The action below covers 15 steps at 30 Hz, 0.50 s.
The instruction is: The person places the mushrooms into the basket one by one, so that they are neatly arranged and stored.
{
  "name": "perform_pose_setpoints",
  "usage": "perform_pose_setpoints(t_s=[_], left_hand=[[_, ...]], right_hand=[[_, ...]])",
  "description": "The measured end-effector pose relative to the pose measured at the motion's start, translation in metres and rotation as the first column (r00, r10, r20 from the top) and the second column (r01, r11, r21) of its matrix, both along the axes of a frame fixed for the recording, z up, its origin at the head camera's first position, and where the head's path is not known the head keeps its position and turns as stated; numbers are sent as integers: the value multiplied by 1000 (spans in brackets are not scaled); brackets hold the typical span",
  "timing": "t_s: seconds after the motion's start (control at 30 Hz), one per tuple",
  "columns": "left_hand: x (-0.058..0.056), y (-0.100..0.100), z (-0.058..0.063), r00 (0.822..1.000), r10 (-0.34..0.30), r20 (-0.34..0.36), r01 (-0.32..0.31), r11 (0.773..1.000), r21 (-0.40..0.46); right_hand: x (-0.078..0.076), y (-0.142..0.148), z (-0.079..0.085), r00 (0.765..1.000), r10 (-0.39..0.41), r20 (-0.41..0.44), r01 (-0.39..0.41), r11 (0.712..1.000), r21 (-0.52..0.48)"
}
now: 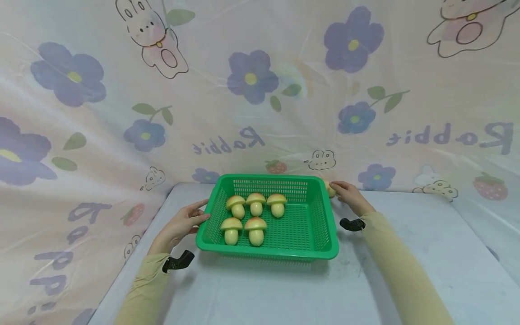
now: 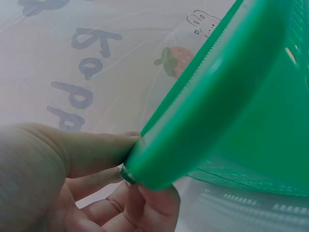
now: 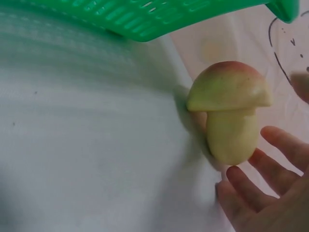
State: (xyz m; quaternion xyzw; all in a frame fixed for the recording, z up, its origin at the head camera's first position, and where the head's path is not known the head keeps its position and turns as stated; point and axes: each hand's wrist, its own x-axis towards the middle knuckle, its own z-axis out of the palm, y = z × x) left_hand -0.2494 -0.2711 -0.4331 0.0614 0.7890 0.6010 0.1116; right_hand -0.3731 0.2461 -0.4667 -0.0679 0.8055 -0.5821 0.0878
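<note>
A green plastic basket (image 1: 268,253) with slotted walls holds several toy mushrooms (image 1: 256,231), pale yellow-green with reddish tops, in two rows toward its left side. My left hand (image 1: 178,227) pinches the basket's left rim; in the left wrist view the thumb lies along the rim's edge with fingers curled underneath. Behind the basket's right back corner is another toy mushroom (image 3: 232,111), mostly hidden by the basket in the head view. My right hand (image 1: 350,197) reaches to it. Its spread fingers (image 3: 277,171) are right at the stem, with the thumb off to the far side.
The basket stands on a white-covered table (image 1: 260,293). A printed cloth (image 1: 300,126) with flowers and rabbits hangs behind the table and along its left side, close to the basket's back edge. Black wrist mounts (image 1: 351,224) sit on both wrists, over pale yellow sleeves (image 1: 400,266).
</note>
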Motion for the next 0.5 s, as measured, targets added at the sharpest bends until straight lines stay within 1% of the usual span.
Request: perform_pose_setpoints(t_s=[0.1, 0.17, 0.4, 0.5], left_hand=[[-1, 0, 1, 1000, 0, 7, 0, 1000, 3], [-1, 0, 1, 1000, 0, 12, 0, 1000, 6], [0, 1, 3, 1000, 9, 26, -9, 1000, 6], [0, 1, 3, 1000, 10, 29, -10, 1000, 8]], right_hand=[[0, -2, 1, 1000, -1, 10, 2, 999, -51], [0, -1, 0, 1000, 12, 3, -12, 998, -61], [-2, 3, -7, 995, 71, -73, -68, 997, 45], [-5, 5, -10, 992, 86, -89, -80, 995, 62]])
